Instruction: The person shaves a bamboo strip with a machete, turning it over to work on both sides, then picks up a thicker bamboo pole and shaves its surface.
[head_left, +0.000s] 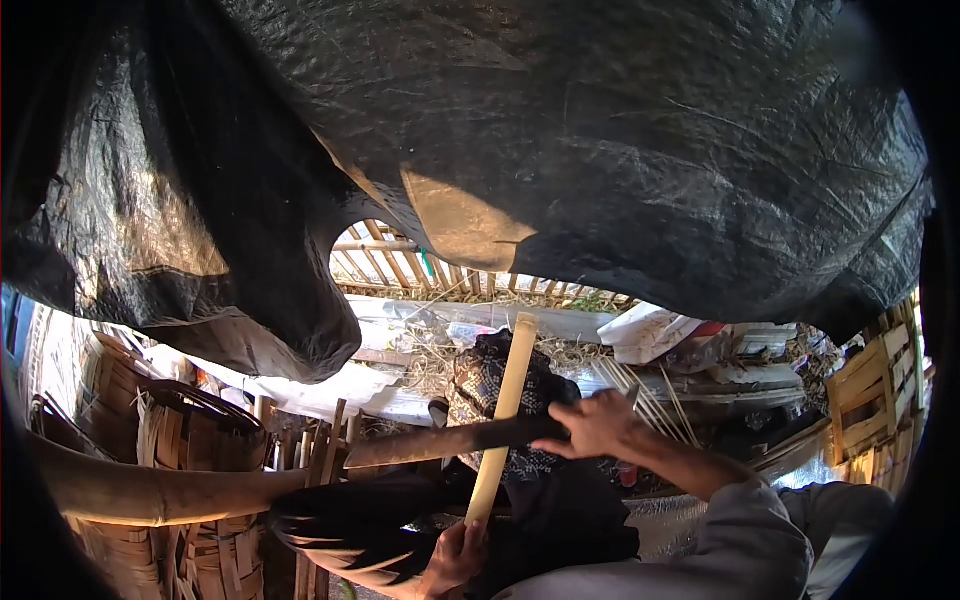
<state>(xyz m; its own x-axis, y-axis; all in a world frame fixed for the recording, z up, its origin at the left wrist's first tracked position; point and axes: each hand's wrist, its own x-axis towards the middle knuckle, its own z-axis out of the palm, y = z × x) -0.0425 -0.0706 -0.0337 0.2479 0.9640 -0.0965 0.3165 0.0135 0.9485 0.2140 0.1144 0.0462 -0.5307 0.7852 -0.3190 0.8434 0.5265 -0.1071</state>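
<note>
A long flat bamboo slat stands slanted in front of me, its top leaning slightly right. My left hand is closed around the lower end of the slat, above my lap. My right hand grips a machete by the handle, and the blade points left. The broad blade lies across the middle of the slat, overlapping it in this view. Behind the slat is a dark cloth with a light pattern, lying over my legs.
A black plastic sheet hangs low overhead. A thick bamboo pole runs along the left, beside a woven bamboo basket. Thin bamboo strips lie to the right, near a white sack. A bamboo fence stands behind.
</note>
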